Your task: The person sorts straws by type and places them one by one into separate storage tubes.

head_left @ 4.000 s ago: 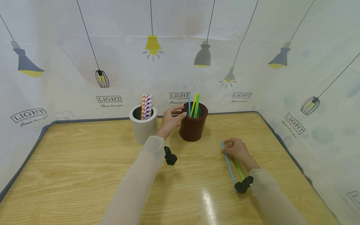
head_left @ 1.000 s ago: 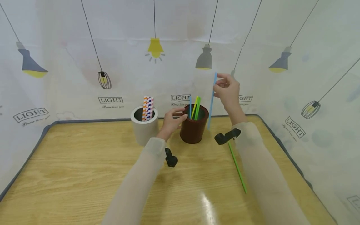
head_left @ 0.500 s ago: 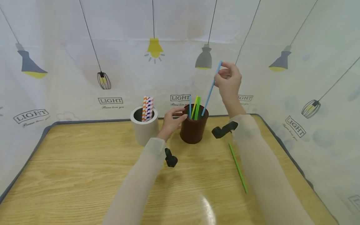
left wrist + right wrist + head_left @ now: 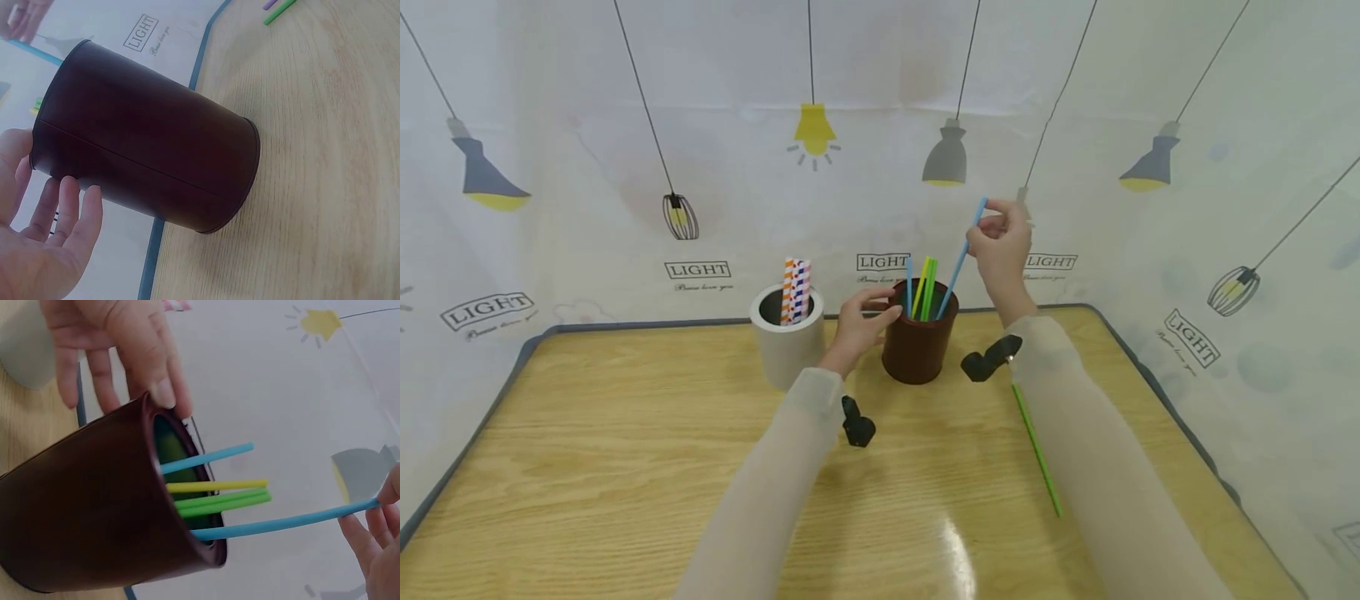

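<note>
My right hand (image 4: 1006,250) pinches a blue straw (image 4: 959,265) near its upper end. The straw slants, its lower end inside the dark red cup (image 4: 914,354). My left hand (image 4: 856,332) holds that cup at its left rim, the thumb (image 4: 164,394) on the rim and fingertips (image 4: 92,194) by the side wall. Another blue straw (image 4: 212,457), a yellow straw (image 4: 219,485) and green straws (image 4: 228,503) stand in the cup; their lower ends are hidden. A green straw (image 4: 1037,450) lies on the table beside my right sleeve.
Left of the dark red cup stands a white cup (image 4: 788,354) with several patterned straws (image 4: 795,292). A purple straw (image 4: 270,4) lies near the green one in the left wrist view. Behind the wooden table (image 4: 625,450) hangs a lamp-printed cloth (image 4: 737,183).
My right hand has lifted the blue straw from the table, brought it over the dark red cup and lowered its end inside. My left hand has stayed at the cup.
</note>
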Action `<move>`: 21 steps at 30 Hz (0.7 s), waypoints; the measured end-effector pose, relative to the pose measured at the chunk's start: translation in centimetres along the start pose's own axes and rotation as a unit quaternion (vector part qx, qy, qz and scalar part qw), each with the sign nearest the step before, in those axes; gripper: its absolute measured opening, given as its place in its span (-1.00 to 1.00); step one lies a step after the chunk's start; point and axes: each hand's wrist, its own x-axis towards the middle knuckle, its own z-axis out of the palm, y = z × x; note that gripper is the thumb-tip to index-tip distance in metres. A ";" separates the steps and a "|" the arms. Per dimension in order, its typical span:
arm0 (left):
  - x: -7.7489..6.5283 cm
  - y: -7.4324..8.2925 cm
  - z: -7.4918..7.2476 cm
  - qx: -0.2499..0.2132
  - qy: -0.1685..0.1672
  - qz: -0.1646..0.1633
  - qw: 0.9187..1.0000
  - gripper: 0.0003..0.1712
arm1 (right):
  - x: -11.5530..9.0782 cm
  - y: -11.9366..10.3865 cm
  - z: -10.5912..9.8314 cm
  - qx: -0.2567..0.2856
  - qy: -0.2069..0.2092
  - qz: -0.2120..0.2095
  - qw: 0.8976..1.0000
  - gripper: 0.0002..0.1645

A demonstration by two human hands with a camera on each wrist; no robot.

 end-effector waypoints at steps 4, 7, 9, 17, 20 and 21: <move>-0.1 0.0 0.0 0.002 -0.003 -0.001 1.000 -0.61 | -0.1 1.1 0.0 -0.002 0.000 0.019 1.000 -0.53; 0.0 0.0 -0.1 0.001 -0.004 0.000 1.000 -0.61 | -0.1 1.7 0.1 -0.003 -0.004 0.030 1.000 -0.53; 0.0 0.0 -0.1 0.000 -0.004 0.000 1.000 -0.61 | -0.3 2.0 0.2 -0.006 -0.012 0.036 0.999 -0.52; 0.1 0.0 -0.2 -0.004 -0.009 -0.006 1.000 -0.61 | -0.9 3.3 0.5 -0.017 -0.060 0.055 0.997 -0.53; 0.0 0.0 -0.2 -0.005 -0.011 -0.004 1.000 -0.61 | -1.1 3.7 0.6 -0.022 -0.073 0.056 0.995 -0.53; 0.0 0.0 -0.2 -0.005 -0.011 -0.004 1.000 -0.61 | -1.1 3.8 0.6 -0.025 -0.078 0.056 0.995 -0.52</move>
